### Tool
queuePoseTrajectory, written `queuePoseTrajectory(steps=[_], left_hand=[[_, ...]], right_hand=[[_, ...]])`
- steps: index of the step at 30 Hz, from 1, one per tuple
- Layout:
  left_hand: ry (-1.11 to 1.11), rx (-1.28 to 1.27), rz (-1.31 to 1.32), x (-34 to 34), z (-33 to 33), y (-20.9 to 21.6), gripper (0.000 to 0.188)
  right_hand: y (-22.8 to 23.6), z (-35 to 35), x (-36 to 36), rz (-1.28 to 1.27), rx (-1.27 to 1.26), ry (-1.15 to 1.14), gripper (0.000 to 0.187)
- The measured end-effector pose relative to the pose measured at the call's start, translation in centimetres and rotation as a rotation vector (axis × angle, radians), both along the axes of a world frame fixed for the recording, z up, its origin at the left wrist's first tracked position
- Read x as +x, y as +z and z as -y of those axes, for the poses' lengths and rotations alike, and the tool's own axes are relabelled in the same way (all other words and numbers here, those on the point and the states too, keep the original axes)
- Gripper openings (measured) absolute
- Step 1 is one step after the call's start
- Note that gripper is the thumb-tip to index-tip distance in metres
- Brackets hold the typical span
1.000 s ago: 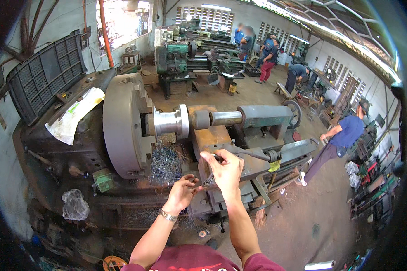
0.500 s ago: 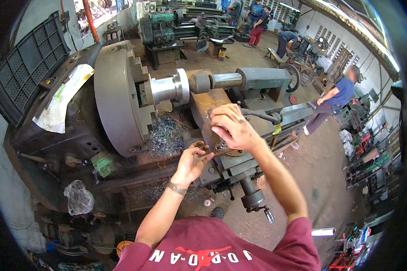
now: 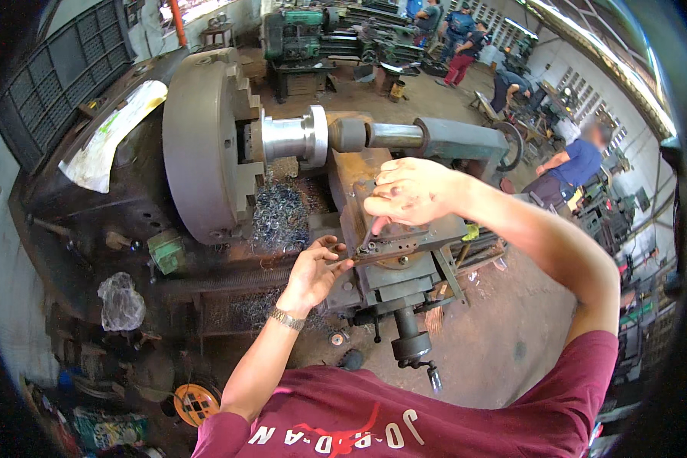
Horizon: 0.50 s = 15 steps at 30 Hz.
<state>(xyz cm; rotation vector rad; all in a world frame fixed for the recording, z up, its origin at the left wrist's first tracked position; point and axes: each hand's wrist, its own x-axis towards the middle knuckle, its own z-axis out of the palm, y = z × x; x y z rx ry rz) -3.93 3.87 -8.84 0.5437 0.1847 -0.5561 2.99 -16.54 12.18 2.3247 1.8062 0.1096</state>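
Observation:
My right hand [image 3: 411, 192] is closed round a short dark rod-like tool [image 3: 377, 226], upright over the screws of the lathe's tool post [image 3: 365, 248]. Most of that tool is hidden in my fist, so its exact kind does not show. My left hand [image 3: 313, 273], palm up with curled fingers, has thumb and fingertips at the left end of a thin dark tool bar [image 3: 356, 262] in the tool post. Left of the hands, a shiny flanged metal workpiece [image 3: 291, 139] sits between the big chuck [image 3: 202, 149] and the tailstock [image 3: 458, 141].
Curly metal chips [image 3: 278, 217] lie below the workpiece. A cross-slide crank [image 3: 433, 378] juts toward me. On the headstock lies a marked paper sheet [image 3: 111, 141]; a crumpled plastic bag [image 3: 122, 301] is at the left. A person in blue [image 3: 580, 164] stands at the right; others work farther back.
My right hand has turned over the tool post and its elbow has swung out to the right. The rod below the fist now shows. My left hand stays at the tool bar's end.

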Motion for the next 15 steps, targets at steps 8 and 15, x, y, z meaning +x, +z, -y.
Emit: queuePoseTrajectory(steps=[8,15], left_hand=[[0.053,0.019,-0.002,-0.3,0.7,-0.3,0.040],[-0.047,0.059,0.030,0.3,0.3,0.1,0.040]], right_hand=[[-3.8,0.0,-7.0,0.275,0.431,-0.564,0.029],[-7.5,-3.4,-10.1,0.481,0.703,-1.008,0.025]])
